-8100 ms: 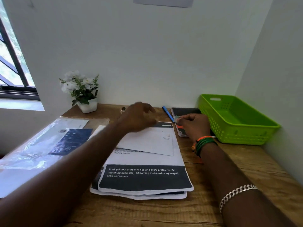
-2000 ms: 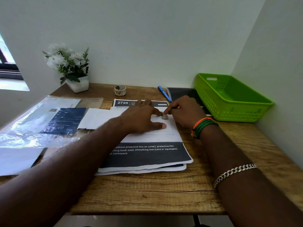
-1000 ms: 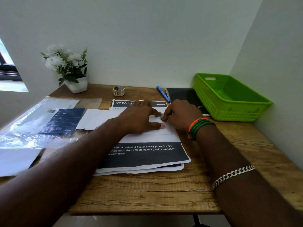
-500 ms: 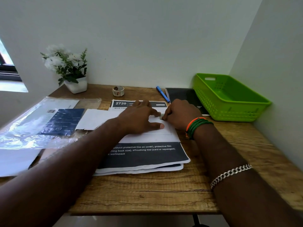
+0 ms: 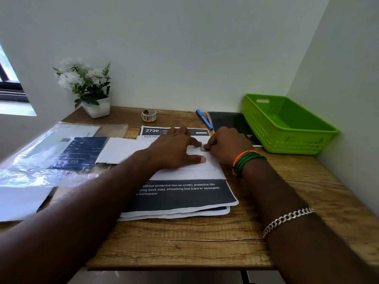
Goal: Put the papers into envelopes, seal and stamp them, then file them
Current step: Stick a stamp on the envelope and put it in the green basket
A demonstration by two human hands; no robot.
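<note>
A brown wooden desk [image 5: 184,242] sits in a corner between two plain white walls [image 5: 184,48]. Daylight comes through a window [image 5: 8,85] on the left.

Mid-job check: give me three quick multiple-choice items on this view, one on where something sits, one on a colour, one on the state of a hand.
1. Where is the tape roll?
A. in the basket
B. at the back of the desk, between plant and pen
C. on the envelope

2. What colour is the basket?
A. blue
B. white
C. green

3. What is the left hand doing?
A. lying spread on the envelope
B. lifting the pen
C. holding the plant

Answers:
1 B, it stands near the wall.
2 C, bright green plastic.
3 A, fingers spread flat, while the right hand fingers the stamp.
</note>
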